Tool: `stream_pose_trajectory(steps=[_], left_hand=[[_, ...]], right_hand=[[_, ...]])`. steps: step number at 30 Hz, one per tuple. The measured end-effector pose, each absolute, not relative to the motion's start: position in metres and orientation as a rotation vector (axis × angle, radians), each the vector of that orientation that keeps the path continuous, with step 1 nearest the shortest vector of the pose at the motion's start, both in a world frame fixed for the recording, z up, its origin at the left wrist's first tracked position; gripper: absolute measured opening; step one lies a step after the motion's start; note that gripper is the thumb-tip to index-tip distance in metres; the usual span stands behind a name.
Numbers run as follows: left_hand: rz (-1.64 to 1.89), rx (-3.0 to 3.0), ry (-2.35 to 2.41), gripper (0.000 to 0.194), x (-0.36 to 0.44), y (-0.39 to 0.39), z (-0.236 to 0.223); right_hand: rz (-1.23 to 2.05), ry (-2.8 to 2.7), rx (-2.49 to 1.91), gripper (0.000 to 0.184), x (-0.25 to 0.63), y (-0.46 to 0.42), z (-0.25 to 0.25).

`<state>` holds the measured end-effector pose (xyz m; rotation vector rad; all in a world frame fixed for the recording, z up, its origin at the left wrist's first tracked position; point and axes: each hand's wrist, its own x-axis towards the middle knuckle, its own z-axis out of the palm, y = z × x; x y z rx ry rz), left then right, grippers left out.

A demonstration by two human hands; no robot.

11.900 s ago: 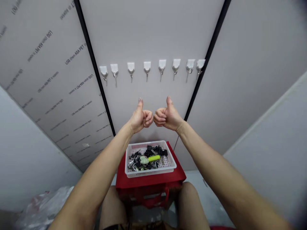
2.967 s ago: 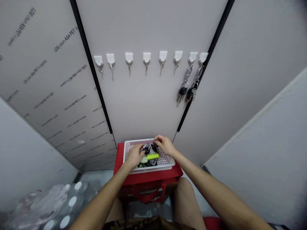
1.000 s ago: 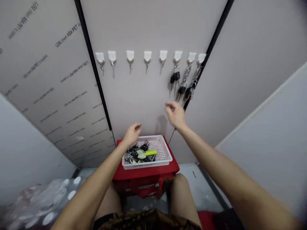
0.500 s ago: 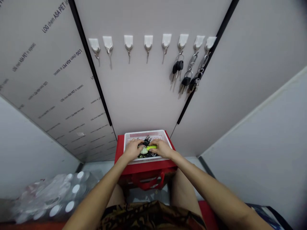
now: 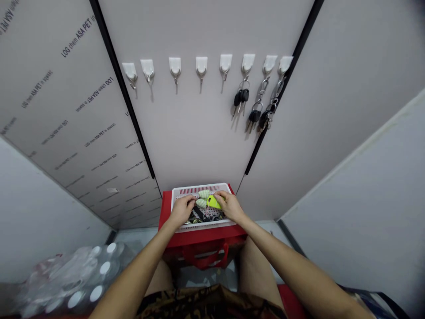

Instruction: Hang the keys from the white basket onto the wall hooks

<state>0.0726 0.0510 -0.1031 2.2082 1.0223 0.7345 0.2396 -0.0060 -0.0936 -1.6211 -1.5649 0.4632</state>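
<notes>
My right hand (image 5: 231, 206) pinches a bright yellow-green tag (image 5: 214, 202) over the right part of a white plastic basket (image 5: 175, 192). Two pale green checked charms lie left of the tag, an upper charm (image 5: 203, 193) and a lower charm (image 5: 201, 203). Close to the left end of the lower charm, my left hand (image 5: 182, 210) has its thumb and finger pressed together. What they grip is too small to make out. Dark keys and rings (image 5: 201, 215) lie in the basket below both hands.
The basket stands on a red bag (image 5: 166, 221) with a looped handle (image 5: 206, 261). On the wall ahead is a row of white hooks (image 5: 201, 64); the three rightmost carry key bunches (image 5: 241, 96). Wrapped bottles (image 5: 76, 283) stand at lower left.
My hands have moved slightly apart. The yellow-green tag has turned and shows more of its face. Both pale green charms and more of the basket's contents now show. The view has shifted a little.
</notes>
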Motion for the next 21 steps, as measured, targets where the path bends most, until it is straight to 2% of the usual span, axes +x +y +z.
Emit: stream_pose_trajectory(steps=[3, 5, 8, 13, 21], left_hand=[[0.868, 2.118, 0.991, 0.025, 0.073, 0.048, -0.098], [0.919, 2.072, 0.939, 0.033, 0.076, 0.044, -0.093], [0.875, 1.927, 0.848, 0.04, 0.086, 0.037, -0.089], [0.729, 1.768, 0.884, 0.015, 0.1, 0.035, -0.091], [0.802, 1.285, 0.875, 0.008, 0.093, 0.041, -0.067]], right_hand=[[0.578, -1.422, -1.551, 0.028, 0.24, -0.004, -0.093], [0.643, -1.332, -1.508, 0.028, 0.24, -0.002, -0.091], [0.648, -1.223, -1.459, 0.028, 0.238, 0.003, -0.083], [0.61, -1.139, -1.412, 0.029, 0.235, 0.01, -0.069], [0.521, -1.12, -1.562, 0.028, 0.25, 0.011, -0.07]])
